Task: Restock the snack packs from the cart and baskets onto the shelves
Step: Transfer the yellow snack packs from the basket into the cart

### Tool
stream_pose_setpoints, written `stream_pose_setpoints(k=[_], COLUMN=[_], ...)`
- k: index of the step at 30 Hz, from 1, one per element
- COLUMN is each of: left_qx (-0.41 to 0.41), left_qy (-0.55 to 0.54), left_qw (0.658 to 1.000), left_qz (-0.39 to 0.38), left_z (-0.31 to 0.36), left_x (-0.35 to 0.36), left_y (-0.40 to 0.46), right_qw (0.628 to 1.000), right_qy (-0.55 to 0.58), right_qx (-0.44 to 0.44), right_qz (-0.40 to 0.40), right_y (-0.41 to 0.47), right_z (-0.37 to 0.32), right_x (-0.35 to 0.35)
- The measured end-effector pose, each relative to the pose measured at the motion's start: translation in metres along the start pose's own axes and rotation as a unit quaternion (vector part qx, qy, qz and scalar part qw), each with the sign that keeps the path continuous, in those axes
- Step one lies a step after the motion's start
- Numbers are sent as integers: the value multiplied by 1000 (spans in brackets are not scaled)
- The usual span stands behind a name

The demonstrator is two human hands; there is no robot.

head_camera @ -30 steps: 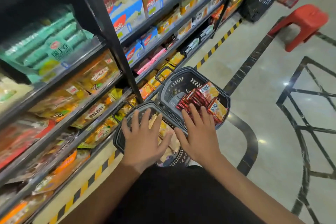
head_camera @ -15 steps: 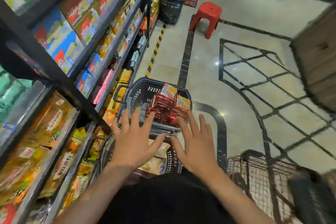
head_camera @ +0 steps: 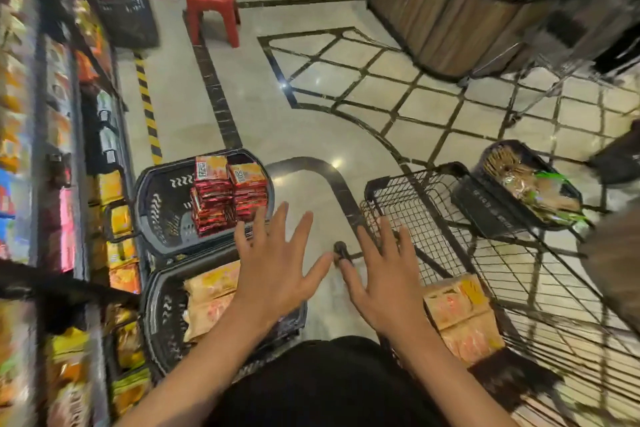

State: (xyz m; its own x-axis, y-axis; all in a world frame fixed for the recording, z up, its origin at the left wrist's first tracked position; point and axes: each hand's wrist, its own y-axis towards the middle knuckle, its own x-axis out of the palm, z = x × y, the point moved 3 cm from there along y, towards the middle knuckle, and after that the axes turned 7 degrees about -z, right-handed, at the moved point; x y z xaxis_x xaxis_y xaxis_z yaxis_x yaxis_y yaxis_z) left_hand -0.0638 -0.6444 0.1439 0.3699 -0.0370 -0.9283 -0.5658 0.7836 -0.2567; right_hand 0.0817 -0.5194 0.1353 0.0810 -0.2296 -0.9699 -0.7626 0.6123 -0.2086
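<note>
Both my hands hover empty with fingers spread. My left hand (head_camera: 277, 270) is over the right edge of the near black basket (head_camera: 156, 322), which holds pale orange snack packs (head_camera: 211, 302). My right hand (head_camera: 381, 281) is at the left rim of the black wire cart (head_camera: 450, 218), which holds more orange packs (head_camera: 460, 315). A second black basket (head_camera: 156, 204) just beyond holds stacked red packs (head_camera: 227, 198). The snack shelves (head_camera: 45, 184) run along the left.
A red stool (head_camera: 213, 7) and a black bin (head_camera: 124, 21) stand farther down the aisle. A wooden display stand (head_camera: 446, 17) is at the back right. Another dark basket (head_camera: 526, 184) with packs sits on the cart's far end. Open tiled floor lies between.
My view has swung right, away from the shelves toward the cart. Both hands moved right with it, from above the baskets to the gap between near basket and cart.
</note>
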Motion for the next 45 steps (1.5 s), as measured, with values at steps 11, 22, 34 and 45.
stream_pose_setpoints(k=[11,22,34,45], left_qx=[144,280,319,153], left_qy=[93,186,211,85], left_qw=[983,929,878,872], left_qz=[-66,-157,-286,-457], left_z=[148,255,292,304], left_x=[52,133,226,359], left_y=[12,16,93,181], right_qw=[982,926,809,596], right_qy=[97,173,333,518], right_qx=[160,336,481,606], right_qz=[24,-12,-48,-93], right_y=[-93,-152,-134,-90], right_z=[132,230,268,312], right_x=[35,98,174,282])
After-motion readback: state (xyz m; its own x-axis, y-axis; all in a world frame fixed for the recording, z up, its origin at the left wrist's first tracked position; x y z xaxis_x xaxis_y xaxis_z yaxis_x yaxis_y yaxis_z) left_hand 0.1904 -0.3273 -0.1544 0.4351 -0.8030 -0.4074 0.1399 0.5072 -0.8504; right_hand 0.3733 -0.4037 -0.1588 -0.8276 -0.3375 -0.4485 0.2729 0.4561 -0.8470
